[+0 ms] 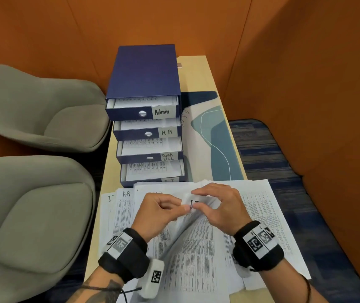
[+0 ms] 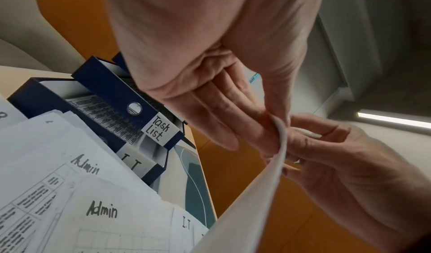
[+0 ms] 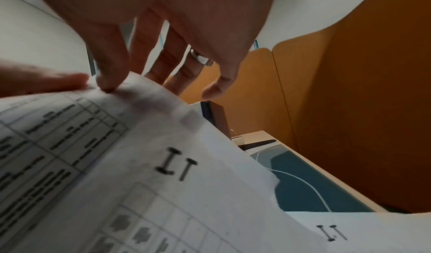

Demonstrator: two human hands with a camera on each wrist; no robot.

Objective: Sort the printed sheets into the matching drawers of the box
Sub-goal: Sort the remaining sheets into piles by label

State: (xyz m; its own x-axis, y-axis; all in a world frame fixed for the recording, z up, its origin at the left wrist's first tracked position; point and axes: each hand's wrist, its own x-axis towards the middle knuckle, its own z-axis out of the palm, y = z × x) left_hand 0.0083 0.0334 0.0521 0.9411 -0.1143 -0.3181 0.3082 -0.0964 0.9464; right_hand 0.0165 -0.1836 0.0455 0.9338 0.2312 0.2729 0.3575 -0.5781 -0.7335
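Note:
The blue drawer box (image 1: 144, 73) stands at the far end of the table. Its stepped-out drawers are labelled Admin (image 1: 162, 111), H.R (image 1: 167, 132), Task List (image 1: 167, 157) and I.T (image 2: 137, 163), each with sheets inside. Printed sheets (image 1: 196, 259) lie fanned over the near table, some headed Admin (image 2: 102, 211) or H.R (image 1: 126, 194). My left hand (image 1: 161, 212) and right hand (image 1: 216, 206) both pinch the lifted top edge of one sheet headed I.T (image 3: 177, 165). Another I.T sheet (image 3: 331, 233) lies flat below it.
Two grey chairs (image 1: 32, 110) stand left of the narrow table (image 1: 196, 68). A blue-and-cream desk mat (image 1: 214, 136) lies right of the box. Orange booth walls (image 1: 306, 84) close in behind and to the right. Sheets overhang the table's right edge.

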